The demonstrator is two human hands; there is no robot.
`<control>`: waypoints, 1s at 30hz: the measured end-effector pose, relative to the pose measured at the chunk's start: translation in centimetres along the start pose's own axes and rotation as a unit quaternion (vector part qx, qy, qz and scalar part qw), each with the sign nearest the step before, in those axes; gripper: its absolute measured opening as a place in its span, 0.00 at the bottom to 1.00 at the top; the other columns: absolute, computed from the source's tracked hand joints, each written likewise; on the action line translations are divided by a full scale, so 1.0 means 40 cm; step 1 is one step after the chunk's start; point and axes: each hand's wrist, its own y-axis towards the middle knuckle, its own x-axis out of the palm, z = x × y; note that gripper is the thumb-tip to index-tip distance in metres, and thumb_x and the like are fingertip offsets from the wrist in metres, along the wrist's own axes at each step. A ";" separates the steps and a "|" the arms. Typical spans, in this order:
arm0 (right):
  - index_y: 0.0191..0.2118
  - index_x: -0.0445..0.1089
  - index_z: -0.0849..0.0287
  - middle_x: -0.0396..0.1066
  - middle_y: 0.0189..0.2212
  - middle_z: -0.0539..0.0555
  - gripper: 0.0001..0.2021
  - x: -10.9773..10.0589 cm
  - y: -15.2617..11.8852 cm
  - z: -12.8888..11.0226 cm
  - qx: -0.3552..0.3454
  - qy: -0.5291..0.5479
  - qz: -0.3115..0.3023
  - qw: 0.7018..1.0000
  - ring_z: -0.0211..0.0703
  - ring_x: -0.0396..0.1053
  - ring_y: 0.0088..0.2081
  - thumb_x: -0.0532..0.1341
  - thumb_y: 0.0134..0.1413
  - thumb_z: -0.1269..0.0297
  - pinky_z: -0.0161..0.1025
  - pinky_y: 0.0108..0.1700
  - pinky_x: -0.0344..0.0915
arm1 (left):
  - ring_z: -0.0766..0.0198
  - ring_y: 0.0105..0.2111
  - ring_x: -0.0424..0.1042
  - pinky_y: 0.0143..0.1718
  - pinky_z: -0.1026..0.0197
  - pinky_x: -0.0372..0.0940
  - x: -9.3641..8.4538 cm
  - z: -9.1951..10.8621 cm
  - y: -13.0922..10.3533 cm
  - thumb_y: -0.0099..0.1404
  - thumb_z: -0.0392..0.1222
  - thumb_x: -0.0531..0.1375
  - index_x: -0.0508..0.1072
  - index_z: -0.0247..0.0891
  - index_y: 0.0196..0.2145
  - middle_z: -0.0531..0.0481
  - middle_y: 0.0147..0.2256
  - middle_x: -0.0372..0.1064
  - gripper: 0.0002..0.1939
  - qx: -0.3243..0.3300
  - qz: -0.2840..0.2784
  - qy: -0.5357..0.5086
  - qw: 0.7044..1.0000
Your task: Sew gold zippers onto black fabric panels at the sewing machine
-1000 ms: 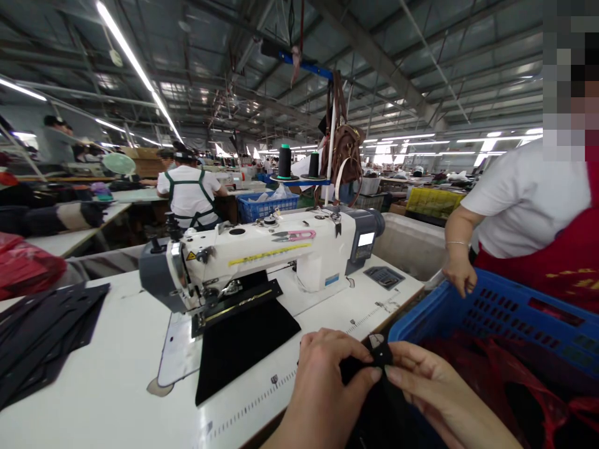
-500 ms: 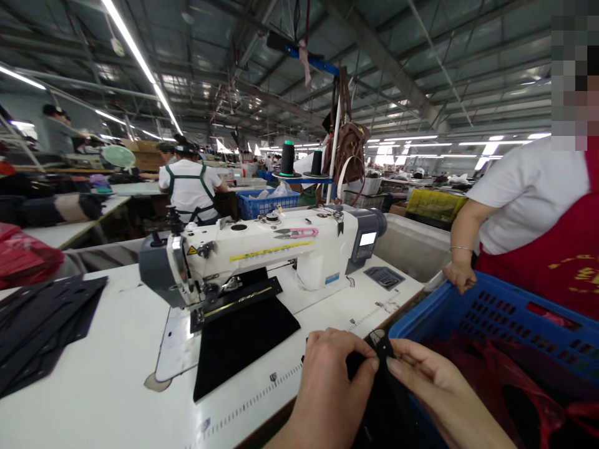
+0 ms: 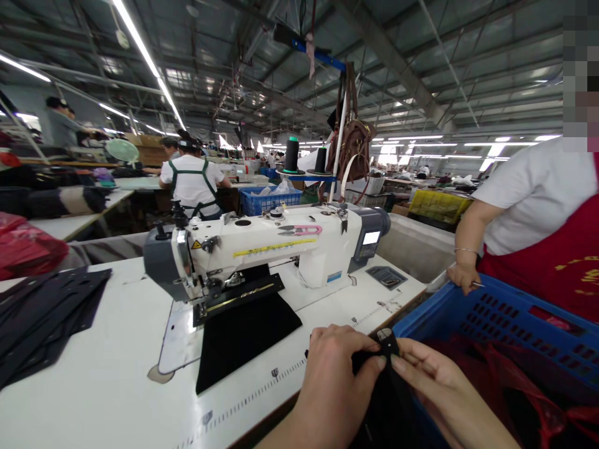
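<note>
Between my two hands, at the table's front edge, is a black fabric piece (image 3: 386,399) with a light mark at its upper end. My left hand (image 3: 334,380) pinches it from the left, thumb and fingers closed on it. From the right, my right hand (image 3: 433,377) grips the same piece near its top. Beyond them, a white sewing machine (image 3: 281,246) stands on the white table (image 3: 116,355). Under its presser foot lies a black panel (image 3: 246,340) with a gold zipper (image 3: 241,296) along a strip. The lower end of my fabric piece is partly hidden by my hands.
Several flat black pieces (image 3: 51,318) are stacked at the left. A blue crate (image 3: 496,312) with red plastic inside stands at the right; a co-worker's hand (image 3: 463,276) rests at its rim. Pink thread snips (image 3: 304,230) lie on the machine, with thread cones (image 3: 291,154) behind.
The view has shifted slightly. Both my hands keep their pinch on the black fabric piece, with little movement. A thin pointed item now shows in the co-worker's hand at the crate.
</note>
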 end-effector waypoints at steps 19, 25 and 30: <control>0.27 0.71 0.61 0.70 0.23 0.49 0.13 -0.103 0.062 -0.018 -0.025 0.050 0.123 0.991 0.36 0.66 0.25 0.69 0.38 0.57 0.32 0.28 0.62 | 0.53 0.45 0.66 0.43 0.54 0.64 0.107 -0.178 -0.060 0.57 0.49 0.61 0.67 0.36 0.42 0.42 0.43 0.67 0.18 -0.101 0.017 -0.246 0.964; 0.26 0.68 0.61 0.67 0.20 0.47 0.14 -0.117 0.067 -0.008 -0.045 0.028 0.160 0.986 0.35 0.63 0.22 0.67 0.40 0.55 0.32 0.26 0.59 | 0.55 0.39 0.70 0.40 0.58 0.65 0.172 -0.205 -0.088 0.49 0.53 0.67 0.69 0.32 0.42 0.41 0.37 0.70 0.27 -0.166 -0.054 -0.339 0.924; 0.30 0.67 0.60 0.68 0.24 0.47 0.14 -0.133 0.084 0.015 -0.104 -0.035 0.211 0.971 0.38 0.65 0.29 0.66 0.41 0.55 0.34 0.33 0.59 | 0.55 0.37 0.70 0.40 0.58 0.64 0.161 -0.189 -0.091 0.52 0.55 0.65 0.73 0.32 0.34 0.45 0.32 0.72 0.22 -0.177 -0.109 -0.388 0.898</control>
